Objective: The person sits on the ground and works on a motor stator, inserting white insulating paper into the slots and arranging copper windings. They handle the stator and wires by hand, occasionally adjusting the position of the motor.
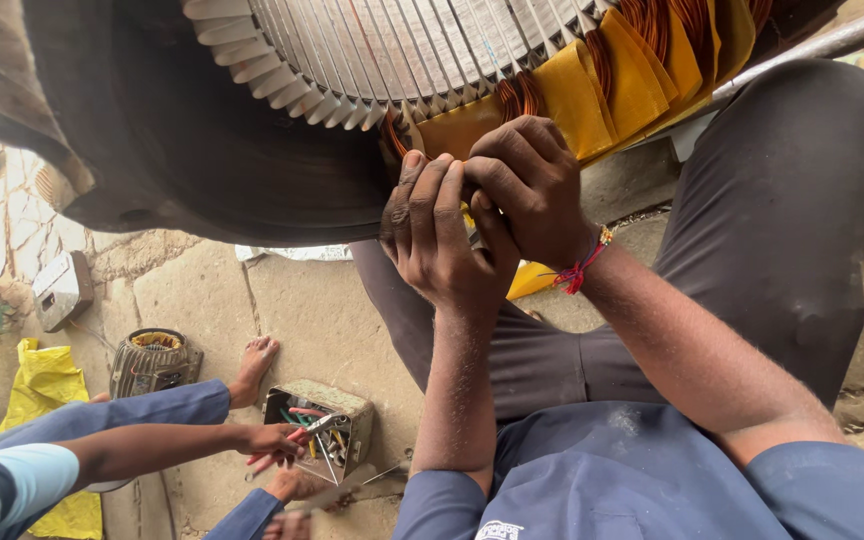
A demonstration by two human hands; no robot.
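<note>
Already several yellow insulation sheets (632, 70) are seated among the copper coils (517, 95), while another is pinched and pressed in by the closed left hand (442, 235) and right hand (532, 185).

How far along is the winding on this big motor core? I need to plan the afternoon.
Done: on the right, copper coils sit in the slots with yellow insulating sheets between them. In hand: the left hand and right hand press together at the core's lower edge, where the coils end. Left: the slots to the left show bare metal teeth, no copper.
</note>
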